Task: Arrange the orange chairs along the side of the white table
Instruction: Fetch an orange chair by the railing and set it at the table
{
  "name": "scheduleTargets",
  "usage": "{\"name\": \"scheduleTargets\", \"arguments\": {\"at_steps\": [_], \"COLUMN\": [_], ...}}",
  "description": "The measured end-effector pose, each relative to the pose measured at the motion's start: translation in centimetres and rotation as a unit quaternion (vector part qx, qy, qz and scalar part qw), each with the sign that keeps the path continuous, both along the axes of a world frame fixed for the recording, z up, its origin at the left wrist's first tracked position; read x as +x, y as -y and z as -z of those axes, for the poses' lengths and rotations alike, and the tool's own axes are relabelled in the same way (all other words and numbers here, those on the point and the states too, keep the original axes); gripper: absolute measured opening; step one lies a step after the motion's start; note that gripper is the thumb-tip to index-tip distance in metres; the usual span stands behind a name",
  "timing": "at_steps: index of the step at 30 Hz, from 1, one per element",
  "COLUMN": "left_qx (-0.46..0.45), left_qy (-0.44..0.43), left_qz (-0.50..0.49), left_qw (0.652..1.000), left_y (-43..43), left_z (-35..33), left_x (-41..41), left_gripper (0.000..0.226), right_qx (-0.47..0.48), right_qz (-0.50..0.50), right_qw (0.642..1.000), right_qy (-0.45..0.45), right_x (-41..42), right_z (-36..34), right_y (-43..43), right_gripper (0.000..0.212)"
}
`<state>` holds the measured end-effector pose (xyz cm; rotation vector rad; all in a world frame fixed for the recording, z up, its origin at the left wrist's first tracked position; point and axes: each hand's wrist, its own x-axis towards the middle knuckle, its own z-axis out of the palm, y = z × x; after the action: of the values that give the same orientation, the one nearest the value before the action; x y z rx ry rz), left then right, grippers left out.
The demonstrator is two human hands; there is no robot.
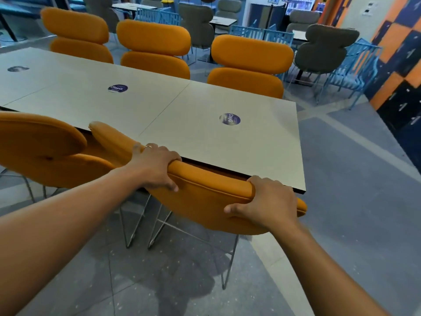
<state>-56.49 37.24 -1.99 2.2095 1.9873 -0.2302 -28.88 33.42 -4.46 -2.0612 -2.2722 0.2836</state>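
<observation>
White table (182, 110) with round purple stickers (229, 119) on its top

"Clayo" on 2 round purple stickers (229, 119) atop the white table (193, 137)

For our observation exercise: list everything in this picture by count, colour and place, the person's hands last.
white table: one, white, centre
held orange chair: one, orange, near side, right end
second orange chair: one, orange, near side, further left
far orange chairs: three, orange, along the far side
round stickers: three, two purple and one dark, on the tabletop
grey chairs: at least four, grey, background
blue metal chairs: several, blue, right background
left hand: one, fingers gripping held chair's backrest
right hand: one, gripping the same backrest, further right
</observation>
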Motion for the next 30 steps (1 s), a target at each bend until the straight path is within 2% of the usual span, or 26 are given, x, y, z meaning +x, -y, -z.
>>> {"name": "scheduleTargets", "arguments": {"at_steps": [3, 6, 11, 18, 30], "left_qx": [0.003, 0.052, 0.081, 0.144, 0.166], "left_qy": [-0.014, -0.018, -0.006, 0.008, 0.018], "left_qz": [0.007, 0.033, 0.093, 0.083, 0.043], "left_qw": [1.000, 0.998, 0.992, 0.986, 0.985], "left_y": [-0.8, -1.0, -2.0, -1.8, 1.6], "left_z": [0.4, 1.0, 1.2, 2.1, 2.5], "left_x": [-1.4, -2.2, -3.1, -1.0, 4.2], "left_gripper": [0.087, 0.089, 0.087, 0.081, 0.072], "right_qx": [0.012, 0.047, 0.072, 0.068, 0.073], "right_qz": [0.028, 0.038, 0.033, 0.045, 0.033], "right_qw": [0.999, 0.998, 0.996, 0.996, 0.997], "right_qy": [0.021, 0.031, 0.029, 0.024, 0.001], "right_x": [-0.8, -0.8, -0.4, 1.7, 6.6], "right_z": [0.1, 0.3, 0.4, 0.6, 0.4], "right_y": [-0.3, -0.6, -1.0, -2.4, -2.4], "right_gripper": [0.088, 0.095, 0.094, 0.103, 0.084]}}
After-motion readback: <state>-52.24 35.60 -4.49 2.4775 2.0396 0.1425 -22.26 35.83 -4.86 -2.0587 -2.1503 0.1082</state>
